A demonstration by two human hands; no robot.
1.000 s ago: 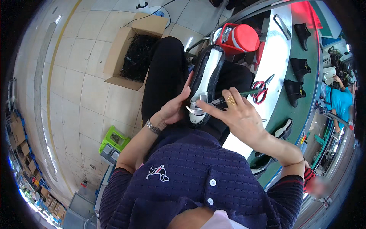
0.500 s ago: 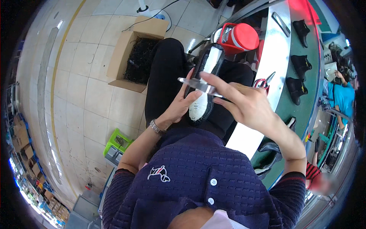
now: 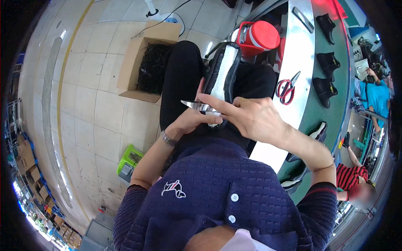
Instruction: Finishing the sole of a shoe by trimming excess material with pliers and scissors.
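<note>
While the left hand (image 3: pixel 193 121) is closed around the lower end of a black shoe (image 3: pixel 222 79) with a white sole, the shoe lies lengthwise over the lap, sole side up, toe pointing away from the body. Across its near end, the right hand (image 3: pixel 253 119) is clamped on a pair of silver scissors (image 3: pixel 197 106), forefinger stretched along the blades, tips pointing left. A cardboard box (image 3: pixel 144 62) of dark scraps stands on the floor to the left; red scissors (image 3: pixel 287 88) lie on the bench to the right
</note>
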